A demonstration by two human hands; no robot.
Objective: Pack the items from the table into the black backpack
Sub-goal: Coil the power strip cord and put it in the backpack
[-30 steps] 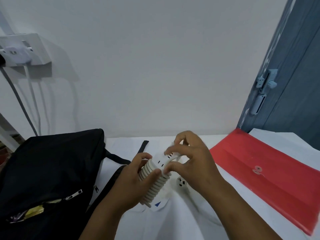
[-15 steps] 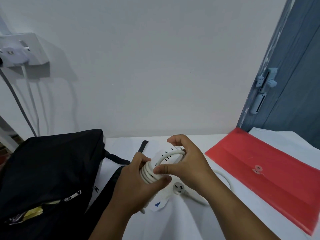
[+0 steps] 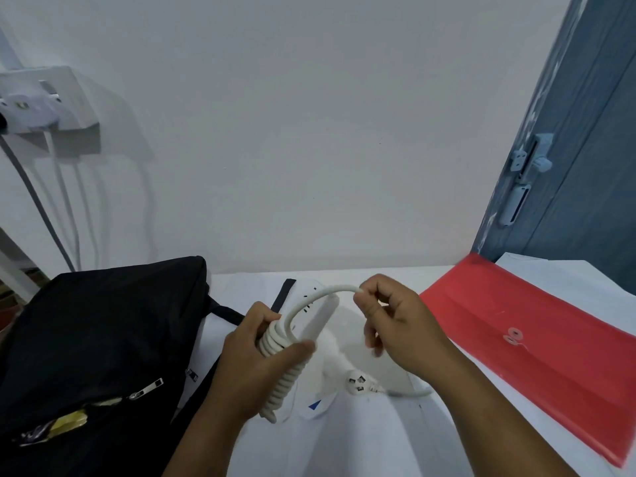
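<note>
- Power strip [image 3: 318,316] sits in your grip above the white table [image 3: 361,442], just right of the black backpack [image 3: 103,339]; its long axis runs from near-left to far-right, tilted up at the far end.
- Cord [image 3: 320,293] is wound in tight turns round the near half of the strip, and one loose stretch arcs up and over the far end toward the right.
- Your left hand [image 3: 256,359] is curled round the wound section, thumb pressing across the coils, so it carries the strip's whole weight and is the hand nearer the backpack.
- Your right hand [image 3: 395,325] pinches the loose cord between thumb and forefinger just right of the strip's far end, the other fingers folded under.
- Plug [image 3: 356,385] lies on the table below and between your hands, pins up, with a short tail of cord running off to the right; I judge a few more turns are left before the bundle can go in.
- Next turn hinges on that arc: the cord has to come round across the strip's long axis, not along it, or the coils will likely slip off the end.
- Backpack lies on the left, its zip part open with something yellowish showing; a strap [image 3: 284,294] pokes out behind the strip.
- Red folder [image 3: 533,339] rests on the right of the table, well apart from both hands and not yet packed.
</note>
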